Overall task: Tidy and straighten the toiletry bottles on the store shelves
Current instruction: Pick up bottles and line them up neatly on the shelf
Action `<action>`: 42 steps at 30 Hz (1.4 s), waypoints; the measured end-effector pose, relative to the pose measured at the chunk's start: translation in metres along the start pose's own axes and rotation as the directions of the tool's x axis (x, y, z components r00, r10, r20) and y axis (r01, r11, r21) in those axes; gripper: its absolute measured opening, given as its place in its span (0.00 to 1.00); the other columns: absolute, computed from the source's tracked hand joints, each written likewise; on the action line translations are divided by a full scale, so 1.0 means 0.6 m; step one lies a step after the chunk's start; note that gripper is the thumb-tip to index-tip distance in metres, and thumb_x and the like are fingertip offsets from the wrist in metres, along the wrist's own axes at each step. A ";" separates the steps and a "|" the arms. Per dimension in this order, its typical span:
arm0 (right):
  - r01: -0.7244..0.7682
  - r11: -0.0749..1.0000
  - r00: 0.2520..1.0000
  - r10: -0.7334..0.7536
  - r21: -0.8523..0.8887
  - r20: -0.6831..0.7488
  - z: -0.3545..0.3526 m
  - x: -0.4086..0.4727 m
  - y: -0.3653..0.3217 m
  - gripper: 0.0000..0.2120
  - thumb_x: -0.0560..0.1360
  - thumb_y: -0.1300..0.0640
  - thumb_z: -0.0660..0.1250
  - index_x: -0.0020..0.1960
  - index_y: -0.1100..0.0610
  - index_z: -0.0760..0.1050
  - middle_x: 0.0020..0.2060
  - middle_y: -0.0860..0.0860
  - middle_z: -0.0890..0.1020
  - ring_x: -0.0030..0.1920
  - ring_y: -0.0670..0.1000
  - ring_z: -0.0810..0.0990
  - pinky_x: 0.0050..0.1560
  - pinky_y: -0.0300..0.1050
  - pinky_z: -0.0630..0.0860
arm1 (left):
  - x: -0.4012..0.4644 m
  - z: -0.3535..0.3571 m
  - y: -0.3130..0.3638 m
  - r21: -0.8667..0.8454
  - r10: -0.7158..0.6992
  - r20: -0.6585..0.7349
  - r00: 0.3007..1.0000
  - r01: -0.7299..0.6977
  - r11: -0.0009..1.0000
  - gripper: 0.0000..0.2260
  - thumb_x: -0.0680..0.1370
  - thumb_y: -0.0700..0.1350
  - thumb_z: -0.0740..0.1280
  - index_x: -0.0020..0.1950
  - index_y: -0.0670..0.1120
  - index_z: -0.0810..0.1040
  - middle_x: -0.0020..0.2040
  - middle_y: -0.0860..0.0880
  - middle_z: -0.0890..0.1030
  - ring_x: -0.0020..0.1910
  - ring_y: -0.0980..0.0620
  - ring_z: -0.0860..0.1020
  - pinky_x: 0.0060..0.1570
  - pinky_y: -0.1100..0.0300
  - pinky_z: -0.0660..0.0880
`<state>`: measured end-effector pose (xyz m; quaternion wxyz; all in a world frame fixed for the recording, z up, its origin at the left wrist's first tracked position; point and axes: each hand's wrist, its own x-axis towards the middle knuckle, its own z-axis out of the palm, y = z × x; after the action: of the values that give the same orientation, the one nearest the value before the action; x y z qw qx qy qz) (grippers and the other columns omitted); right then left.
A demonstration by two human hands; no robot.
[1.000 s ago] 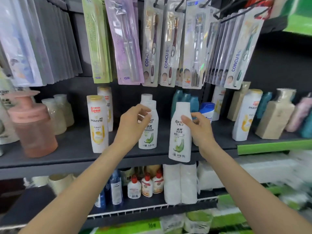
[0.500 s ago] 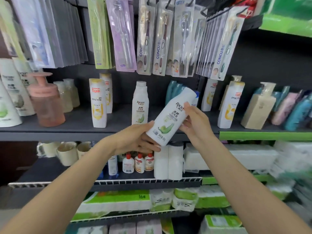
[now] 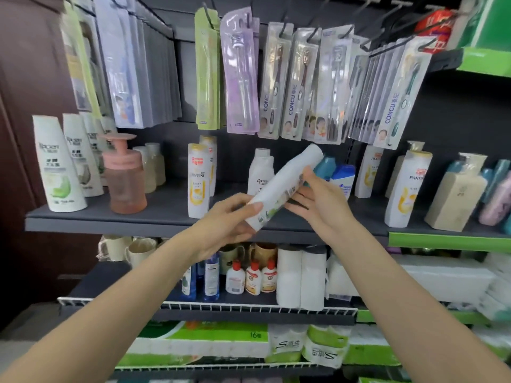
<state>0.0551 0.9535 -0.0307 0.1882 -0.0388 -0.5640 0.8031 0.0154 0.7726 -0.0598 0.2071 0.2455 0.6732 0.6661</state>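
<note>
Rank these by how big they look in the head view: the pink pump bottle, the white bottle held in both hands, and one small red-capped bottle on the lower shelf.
1. white bottle, though nearness inflates it
2. pink pump bottle, nearly alike
3. red-capped bottle, clearly smallest

A tilted white plastic bottle point(image 3: 282, 189) carries a small green leaf print near its base. Behind it stands a white bottle with dark lettering point(image 3: 260, 172). White Pantene bottles with yellow caps and yellow swirls point(image 3: 198, 181) stand on a dark grey metal shelf point(image 3: 110, 219), whose right-hand edge is bright green. A translucent pink pump dispenser point(image 3: 124, 175) sits beside white bottles with pale green splashes point(image 3: 59, 167). Teal and blue bottles point(image 3: 336, 172) stand further right. Above hang lilac point(image 3: 239, 73) and lime green toothbrush packs point(image 3: 207, 70).
</note>
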 end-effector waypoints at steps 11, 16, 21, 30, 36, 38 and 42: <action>-0.068 0.996 0.989 0.059 0.058 0.138 0.063 0.019 0.049 0.08 0.80 0.60 0.59 0.55 0.58 0.75 0.54 0.54 0.82 0.57 0.52 0.80 0.60 0.52 0.75 | 0.019 -0.127 -0.009 0.899 0.747 -0.082 0.660 -0.275 0.342 0.31 0.61 0.46 0.80 0.62 0.47 0.73 0.54 0.55 0.65 0.53 0.53 0.61 0.50 0.70 0.56; -0.042 0.999 0.994 0.040 0.020 0.103 0.086 0.025 0.056 0.08 0.80 0.59 0.60 0.56 0.57 0.75 0.55 0.54 0.81 0.58 0.52 0.79 0.61 0.52 0.74 | 0.028 -0.157 -0.007 0.879 0.744 -0.080 0.664 -0.305 0.367 0.31 0.63 0.47 0.79 0.63 0.49 0.72 0.57 0.52 0.69 0.54 0.54 0.61 0.53 0.66 0.59; 0.023 0.999 0.995 -0.027 0.048 0.097 0.106 0.031 0.055 0.09 0.81 0.57 0.58 0.57 0.55 0.75 0.51 0.53 0.82 0.55 0.50 0.80 0.60 0.51 0.75 | 0.031 -0.177 0.004 0.676 0.613 -0.184 0.768 -0.354 0.646 0.25 0.64 0.50 0.78 0.57 0.57 0.75 0.54 0.57 0.74 0.52 0.58 0.71 0.52 0.65 0.67; 0.055 0.994 0.994 -0.064 0.096 0.089 0.137 0.041 0.076 0.10 0.81 0.54 0.56 0.55 0.53 0.75 0.49 0.48 0.82 0.52 0.46 0.80 0.57 0.50 0.76 | 0.033 -0.195 0.006 0.042 0.099 0.088 0.991 -0.103 0.994 0.10 0.76 0.52 0.66 0.54 0.50 0.80 0.51 0.47 0.83 0.47 0.52 0.80 0.51 0.57 0.76; 0.127 0.991 0.991 -0.128 -0.033 -0.029 0.125 0.056 0.066 0.07 0.79 0.55 0.60 0.54 0.56 0.74 0.48 0.50 0.82 0.51 0.50 0.80 0.56 0.51 0.77 | 0.069 -0.173 -0.008 0.039 0.040 0.179 0.983 -0.047 0.998 0.12 0.79 0.52 0.61 0.55 0.47 0.79 0.51 0.48 0.84 0.52 0.50 0.82 0.57 0.56 0.75; 0.149 0.977 0.983 -0.163 -0.149 -0.084 0.110 0.062 0.060 0.10 0.79 0.55 0.61 0.58 0.57 0.73 0.50 0.51 0.81 0.53 0.51 0.80 0.53 0.50 0.78 | 0.088 -0.165 -0.010 0.203 0.122 0.153 0.981 -0.152 0.967 0.11 0.79 0.50 0.62 0.56 0.48 0.79 0.51 0.51 0.84 0.52 0.53 0.81 0.57 0.59 0.75; 0.207 0.934 0.961 -0.250 -0.292 -0.118 0.074 0.084 0.047 0.12 0.78 0.57 0.63 0.61 0.58 0.72 0.49 0.50 0.81 0.49 0.48 0.81 0.43 0.42 0.78 | 0.138 -0.140 0.003 0.436 0.361 0.023 0.932 -0.335 0.836 0.08 0.78 0.46 0.64 0.54 0.48 0.80 0.48 0.53 0.83 0.48 0.56 0.80 0.49 0.64 0.74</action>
<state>-0.0111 0.9230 -0.0327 0.3159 -0.0602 -0.6552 0.6836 -0.1012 0.7562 -0.0520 0.0025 0.3833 0.7540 0.5335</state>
